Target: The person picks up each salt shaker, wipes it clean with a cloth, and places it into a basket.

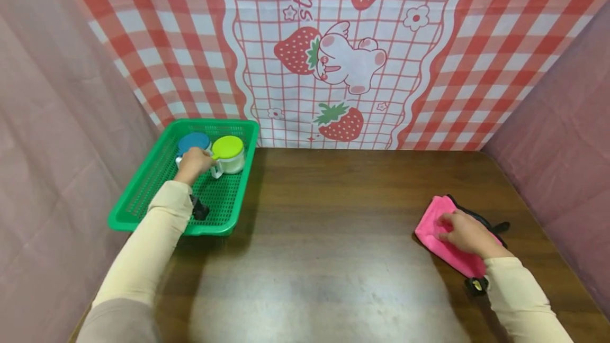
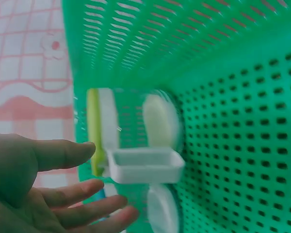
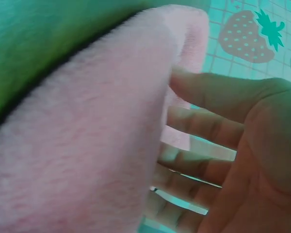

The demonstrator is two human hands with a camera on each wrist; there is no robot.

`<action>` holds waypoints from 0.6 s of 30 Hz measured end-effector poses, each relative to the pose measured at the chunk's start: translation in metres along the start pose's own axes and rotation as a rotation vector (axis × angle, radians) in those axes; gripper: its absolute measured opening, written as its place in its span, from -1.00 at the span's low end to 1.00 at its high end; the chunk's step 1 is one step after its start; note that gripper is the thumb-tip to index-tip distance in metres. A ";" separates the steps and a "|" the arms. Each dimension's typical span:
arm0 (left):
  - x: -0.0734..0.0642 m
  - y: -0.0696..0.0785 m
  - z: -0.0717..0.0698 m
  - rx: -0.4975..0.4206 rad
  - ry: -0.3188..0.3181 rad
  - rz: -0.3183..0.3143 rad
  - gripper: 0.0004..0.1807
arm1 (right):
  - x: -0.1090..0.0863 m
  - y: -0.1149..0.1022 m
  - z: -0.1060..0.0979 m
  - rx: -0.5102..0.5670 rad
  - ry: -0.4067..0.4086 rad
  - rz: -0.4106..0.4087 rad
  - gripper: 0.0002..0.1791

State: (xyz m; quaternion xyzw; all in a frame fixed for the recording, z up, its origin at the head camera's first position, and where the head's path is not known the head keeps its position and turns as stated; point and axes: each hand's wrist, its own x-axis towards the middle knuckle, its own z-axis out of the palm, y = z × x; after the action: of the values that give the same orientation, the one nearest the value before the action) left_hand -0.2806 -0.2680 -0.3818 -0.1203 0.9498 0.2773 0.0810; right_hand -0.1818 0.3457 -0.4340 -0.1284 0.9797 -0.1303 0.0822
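In the head view, my left hand [image 1: 194, 164] reaches into the green basket [image 1: 121, 218], over the blue-lidded container [image 1: 194, 141]. Its fingertips are right at the tab of the lime-green lid [image 1: 227, 146] on a clear jar with a white handle [image 1: 216, 169]. The left wrist view shows the thumb [image 2: 70, 154] overlapping the lid's edge, the other fingers spread apart. At the right, my right hand [image 1: 469, 233] is over a pink plush cloth [image 1: 440, 250] with black trim. Its fingers reach the cloth's fold [image 3: 150, 97] in the right wrist view, fingertips partly hidden.
The basket stands on a brown wooden table [image 1: 329, 216] at the back left. A red-and-white strawberry curtain [image 1: 405, 83] hangs behind the table, and pink cloth walls [image 1: 557, 120] close in the sides. Dark wrist-worn devices [image 1: 476, 286] show by the sleeves.
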 end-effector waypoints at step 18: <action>-0.045 0.040 -0.018 -0.206 0.075 0.103 -0.42 | -0.002 -0.006 -0.012 0.072 0.059 0.021 -0.60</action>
State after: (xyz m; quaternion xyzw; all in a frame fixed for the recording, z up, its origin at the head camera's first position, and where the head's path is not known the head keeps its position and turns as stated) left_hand -0.2498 -0.2369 -0.3370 -0.0892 0.9236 0.3724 0.0183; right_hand -0.1811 0.3434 -0.4202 -0.1113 0.9776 -0.1684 0.0592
